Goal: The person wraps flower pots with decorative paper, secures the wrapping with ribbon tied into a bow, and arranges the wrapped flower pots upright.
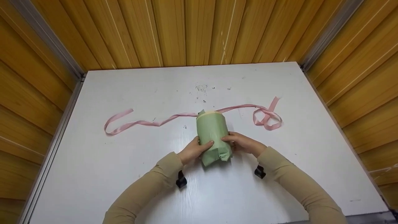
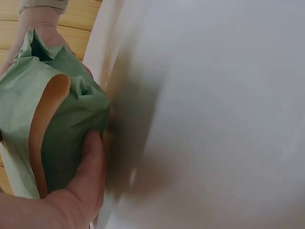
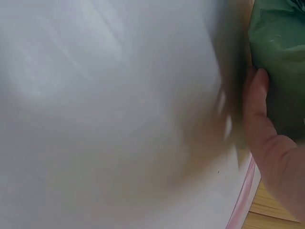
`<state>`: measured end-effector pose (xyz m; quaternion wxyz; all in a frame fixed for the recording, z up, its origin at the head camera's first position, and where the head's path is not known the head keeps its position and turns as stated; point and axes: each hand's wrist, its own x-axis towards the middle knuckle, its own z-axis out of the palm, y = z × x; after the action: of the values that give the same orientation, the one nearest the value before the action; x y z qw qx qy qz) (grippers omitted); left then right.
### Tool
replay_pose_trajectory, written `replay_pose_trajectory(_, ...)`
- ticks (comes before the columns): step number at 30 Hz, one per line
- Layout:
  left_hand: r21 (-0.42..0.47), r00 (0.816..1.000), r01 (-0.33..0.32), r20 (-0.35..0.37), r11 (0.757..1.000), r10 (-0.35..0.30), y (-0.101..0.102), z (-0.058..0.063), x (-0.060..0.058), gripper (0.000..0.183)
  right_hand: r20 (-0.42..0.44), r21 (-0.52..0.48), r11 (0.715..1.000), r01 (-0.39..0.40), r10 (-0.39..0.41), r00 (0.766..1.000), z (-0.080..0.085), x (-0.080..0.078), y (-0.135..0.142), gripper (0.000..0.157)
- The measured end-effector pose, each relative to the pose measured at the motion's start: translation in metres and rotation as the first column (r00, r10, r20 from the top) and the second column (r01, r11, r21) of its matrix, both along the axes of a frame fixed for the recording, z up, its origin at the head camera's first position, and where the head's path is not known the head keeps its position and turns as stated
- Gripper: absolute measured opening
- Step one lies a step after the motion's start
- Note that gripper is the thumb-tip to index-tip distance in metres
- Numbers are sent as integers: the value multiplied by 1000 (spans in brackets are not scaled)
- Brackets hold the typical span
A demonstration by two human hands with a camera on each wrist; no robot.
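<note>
Both hands hold a package wrapped in green paper (image 1: 212, 127), roughly cylindrical, over the middle of the table. My left hand (image 1: 192, 151) grips its left side near the lower end, thumb across the front. On the opposite side my right hand (image 1: 244, 143) grips it, thumb on the paper. Crumpled folds gather at the package's near end, and a cream-coloured edge shows along the far end. In the left wrist view, a paper flap (image 2: 35, 138) with a tan inner side stands out beside the left thumb. A pink ribbon (image 1: 149, 123) stretches left and right behind the package, its middle hidden.
The ribbon's right end lies in loops on the white table (image 1: 124, 174). Yellow wood-plank walls (image 1: 199, 34) stand along the back and both sides. A small black device (image 1: 181, 180) hangs at the left wrist, and a similar black device (image 1: 260, 172) at the right.
</note>
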<state>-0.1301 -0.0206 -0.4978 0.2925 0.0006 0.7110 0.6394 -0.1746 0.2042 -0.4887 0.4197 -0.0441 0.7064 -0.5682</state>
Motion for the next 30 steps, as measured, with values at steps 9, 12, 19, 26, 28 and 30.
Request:
replay_pose_trajectory(9,5,997,-19,-76,1000,20,1,9,-5,76,-46,-63,995,79,-82,996,11,0,-2,71)
replay_pose_trajectory(12,-13,992,-51,-115,999,49,-2,8,-11,73,-40,-104,986,128,-133,990,10,-3,-6,71)
replay_pose_trajectory(19,-23,987,-127,-105,992,123,-1,10,-25,69,-45,-134,968,214,-222,974,6,-17,-15,79)
replay_pose_trajectory(26,-24,971,-202,-137,979,197,10,5,-50,66,-68,-144,940,310,-322,944,-1,-34,-20,80)
replay_pose_trajectory(28,-10,966,-218,-142,976,214,12,4,-57,65,-56,-127,930,344,-353,934,3,-37,-24,75)
replay_pose_trajectory(30,-13,964,-228,-145,974,224,14,3,-62,67,-41,-128,920,369,-377,925,3,-42,-26,72)
